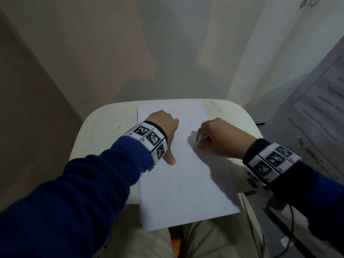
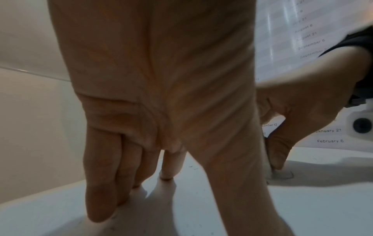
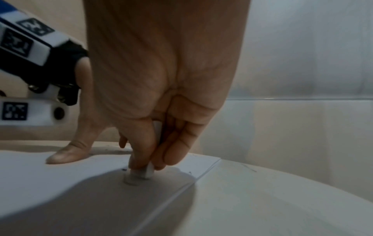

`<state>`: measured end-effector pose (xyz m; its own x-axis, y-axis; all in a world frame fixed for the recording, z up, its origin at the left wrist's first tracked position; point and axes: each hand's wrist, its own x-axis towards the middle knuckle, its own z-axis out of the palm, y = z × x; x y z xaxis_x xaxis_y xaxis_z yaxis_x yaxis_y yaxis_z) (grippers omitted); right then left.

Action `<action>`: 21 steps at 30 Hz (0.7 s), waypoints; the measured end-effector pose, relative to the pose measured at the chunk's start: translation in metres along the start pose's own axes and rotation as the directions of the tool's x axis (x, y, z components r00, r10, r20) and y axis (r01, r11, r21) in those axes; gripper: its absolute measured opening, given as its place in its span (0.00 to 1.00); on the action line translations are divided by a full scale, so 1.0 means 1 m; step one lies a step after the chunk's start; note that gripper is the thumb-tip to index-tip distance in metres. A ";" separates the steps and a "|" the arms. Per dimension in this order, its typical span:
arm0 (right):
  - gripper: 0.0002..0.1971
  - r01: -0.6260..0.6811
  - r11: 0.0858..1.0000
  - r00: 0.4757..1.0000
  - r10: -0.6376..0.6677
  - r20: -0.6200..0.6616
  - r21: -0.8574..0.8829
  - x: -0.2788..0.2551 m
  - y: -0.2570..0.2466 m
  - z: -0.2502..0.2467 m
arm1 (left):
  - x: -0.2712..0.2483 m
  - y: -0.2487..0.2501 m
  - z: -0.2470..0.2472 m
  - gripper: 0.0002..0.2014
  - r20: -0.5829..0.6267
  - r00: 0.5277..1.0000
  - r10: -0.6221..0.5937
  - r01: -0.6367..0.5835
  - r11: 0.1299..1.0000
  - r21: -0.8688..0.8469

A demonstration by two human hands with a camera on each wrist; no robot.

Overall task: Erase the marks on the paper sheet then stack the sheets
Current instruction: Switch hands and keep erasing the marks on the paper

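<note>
A white paper sheet (image 1: 184, 183) lies lengthwise on a small white table (image 1: 104, 125), its near end overhanging my lap. My left hand (image 1: 163, 127) presses flat on the sheet's left part, fingers straight and thumb spread toward me. My right hand (image 1: 214, 136) pinches a white eraser (image 1: 202, 137) and holds its tip down on the paper. In the right wrist view the eraser (image 3: 145, 170) meets the paper (image 3: 60, 183) over a faint pencil mark. The left wrist view shows my left hand's straight fingers (image 2: 105, 183) on the paper. Small dark crumbs lie scattered near the sheet's far end.
A printed page with a list of dates (image 1: 320, 108) leans at the right. A wall stands close behind the table. Cables (image 1: 290, 229) hang at the lower right beside my knee. My legs in light trousers (image 1: 204, 243) are under the sheet's near end.
</note>
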<state>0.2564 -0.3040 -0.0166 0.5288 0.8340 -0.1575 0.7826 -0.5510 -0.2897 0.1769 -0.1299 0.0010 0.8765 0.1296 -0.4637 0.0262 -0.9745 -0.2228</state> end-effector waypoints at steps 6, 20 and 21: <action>0.07 0.008 1.000 1.000 -0.009 -0.024 -0.020 0.018 0.003 -0.006 | 0.002 0.004 -0.002 0.61 -0.021 1.000 -0.004 0.005 0.999 0.031; 0.05 0.044 0.999 0.995 -0.043 0.087 -0.012 0.000 0.000 -0.006 | 0.002 0.005 -0.004 0.58 -0.019 1.000 -0.003 0.003 1.000 0.003; 0.06 0.025 1.000 0.998 -0.023 0.065 -0.018 0.009 0.000 -0.008 | 0.001 0.005 -0.005 0.58 -0.015 1.000 -0.004 0.004 1.000 -0.001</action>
<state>0.2639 -0.2966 -0.0108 0.4880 0.8468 -0.2115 0.8011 -0.5308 -0.2765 0.1802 -0.1360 0.0039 0.8833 0.1309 -0.4501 0.0301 -0.9741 -0.2243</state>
